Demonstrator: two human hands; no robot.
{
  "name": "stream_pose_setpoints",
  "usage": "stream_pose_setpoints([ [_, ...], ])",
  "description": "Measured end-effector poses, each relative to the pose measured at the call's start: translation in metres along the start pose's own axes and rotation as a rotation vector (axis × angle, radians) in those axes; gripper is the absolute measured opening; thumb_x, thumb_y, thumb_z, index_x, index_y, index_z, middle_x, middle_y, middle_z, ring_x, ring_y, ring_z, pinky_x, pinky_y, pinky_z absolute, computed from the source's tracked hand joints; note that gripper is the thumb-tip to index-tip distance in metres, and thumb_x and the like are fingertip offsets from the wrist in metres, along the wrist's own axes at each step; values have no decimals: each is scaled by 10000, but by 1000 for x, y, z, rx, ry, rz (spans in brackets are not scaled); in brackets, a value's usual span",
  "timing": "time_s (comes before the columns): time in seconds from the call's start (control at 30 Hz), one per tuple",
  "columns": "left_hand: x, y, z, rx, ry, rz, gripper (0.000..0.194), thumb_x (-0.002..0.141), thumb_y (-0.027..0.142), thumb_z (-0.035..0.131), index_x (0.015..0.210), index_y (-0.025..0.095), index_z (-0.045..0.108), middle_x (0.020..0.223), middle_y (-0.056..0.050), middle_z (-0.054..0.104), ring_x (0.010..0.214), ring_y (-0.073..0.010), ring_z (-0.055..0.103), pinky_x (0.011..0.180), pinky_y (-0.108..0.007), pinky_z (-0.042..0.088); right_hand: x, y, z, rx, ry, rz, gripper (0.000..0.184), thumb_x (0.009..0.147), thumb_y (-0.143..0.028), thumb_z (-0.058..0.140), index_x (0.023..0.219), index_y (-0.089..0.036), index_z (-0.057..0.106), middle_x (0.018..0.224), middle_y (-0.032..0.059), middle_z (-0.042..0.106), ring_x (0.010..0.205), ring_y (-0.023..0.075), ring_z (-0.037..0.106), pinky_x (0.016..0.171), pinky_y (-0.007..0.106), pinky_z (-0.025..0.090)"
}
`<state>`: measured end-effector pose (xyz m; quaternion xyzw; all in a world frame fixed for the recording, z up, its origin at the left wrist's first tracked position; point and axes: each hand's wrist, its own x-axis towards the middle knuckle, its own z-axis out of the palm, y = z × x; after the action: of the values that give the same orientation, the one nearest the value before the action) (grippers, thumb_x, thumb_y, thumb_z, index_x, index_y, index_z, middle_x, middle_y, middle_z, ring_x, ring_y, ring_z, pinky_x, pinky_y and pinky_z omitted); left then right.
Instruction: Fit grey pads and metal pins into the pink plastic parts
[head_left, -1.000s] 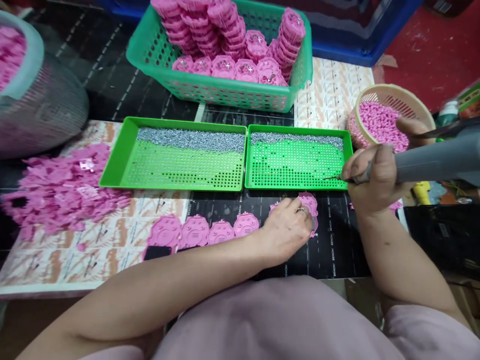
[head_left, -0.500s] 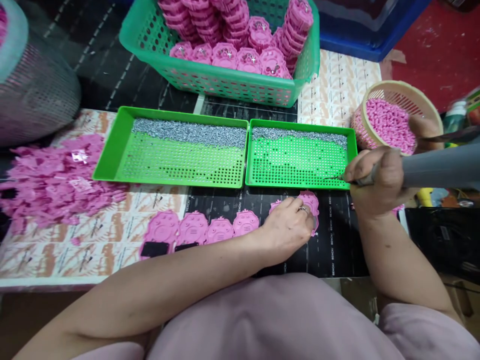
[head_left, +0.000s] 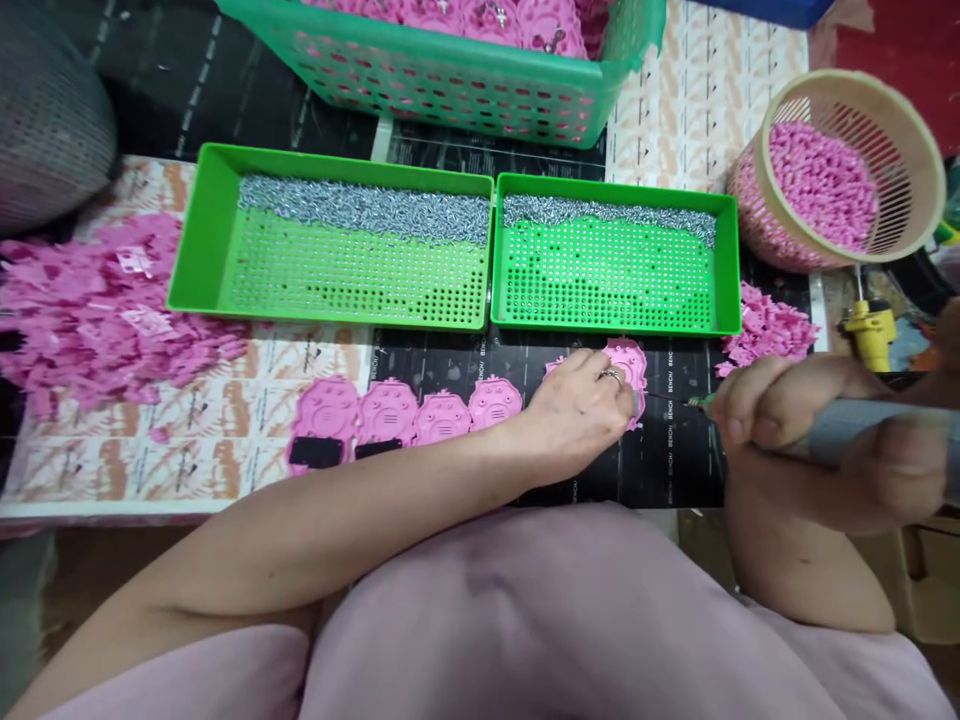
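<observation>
My left hand (head_left: 581, 415), a ring on one finger, is closed on a pink plastic casing (head_left: 627, 360) at the table's front. Part of the casing is hidden by the fingers. A grey electric screwdriver (head_left: 847, 428) lies in the grip of my right hand (head_left: 772, 405). Its thin bit points left, with the tip close to the casing; contact cannot be made out. To the left of my left hand runs a row of pink casings (head_left: 386, 408), two with black pieces at their lower edges.
Two green perforated trays (head_left: 487, 325) hold many small metal screws (head_left: 367, 208). Behind them stands a green basket (head_left: 450, 85) of pink parts. Pink pieces are heaped at left (head_left: 90, 310) and right (head_left: 769, 328). A cream basket (head_left: 911, 180) holds small pink parts.
My right hand has brought the screwdriver from the right tray's front corner down toward the casing. My left hand stays on the casing. The view has tilted downward.
</observation>
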<state>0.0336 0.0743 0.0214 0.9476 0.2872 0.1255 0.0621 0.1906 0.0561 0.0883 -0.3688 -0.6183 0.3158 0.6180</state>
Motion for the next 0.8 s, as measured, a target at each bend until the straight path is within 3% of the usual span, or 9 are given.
stream_pose_setpoints([
  [0.13, 0, 0, -1, 1, -1, -3, 126, 909, 146, 560, 865, 110, 672, 814, -88, 678, 844, -240, 601, 744, -356, 425, -5, 8, 0, 57, 44, -31, 286, 858, -319, 605, 1138, -339, 660, 544, -60, 487, 363, 115, 444, 292, 286, 411],
  [0.3, 2, 1, 0, 31, 22, -4, 149, 908, 131, 548, 842, 113, 681, 768, -82, 674, 820, -226, 603, 718, -345, 404, -5, 11, 1, 55, 44, -13, 331, 832, -327, 625, 1163, -336, 631, 533, -81, 506, 329, 110, 421, 292, 284, 432],
  [0.43, 3, 2, 1, 59, 40, -11, 201, 941, 183, 533, 828, 120, 687, 743, -76, 672, 805, -214, 603, 718, -345, 387, -4, 9, 4, 53, 12, -2, 134, 875, -310, 579, 937, -352, 691, 508, -65, 468, 344, 115, 437, 297, 281, 387],
  [0.53, 4, 1, 1, 56, 45, -7, 202, 935, 187, 543, 805, 123, 683, 731, -68, 672, 791, -211, 608, 713, -340, 381, -4, 9, 4, 38, 25, -9, 136, 880, -317, 571, 760, -296, 631, 525, -57, 481, 365, 117, 458, 314, 289, 389],
  [0.73, 5, 1, 2, 65, 75, -6, 197, 906, 110, 527, 778, 132, 676, 719, -60, 674, 781, -209, 619, 725, -342, 395, -1, 9, 8, 33, -43, -28, 225, 893, -307, 563, 677, -246, 553, 513, -55, 453, 359, 101, 446, 312, 262, 380],
  [0.8, 5, 1, 3, 65, 68, -4, 189, 894, 94, 526, 790, 129, 680, 720, -65, 675, 787, -212, 618, 727, -344, 397, -2, 11, 8, 44, -26, -49, 97, 878, -289, 587, 789, -279, 623, 514, -67, 466, 345, 99, 439, 303, 255, 379],
])
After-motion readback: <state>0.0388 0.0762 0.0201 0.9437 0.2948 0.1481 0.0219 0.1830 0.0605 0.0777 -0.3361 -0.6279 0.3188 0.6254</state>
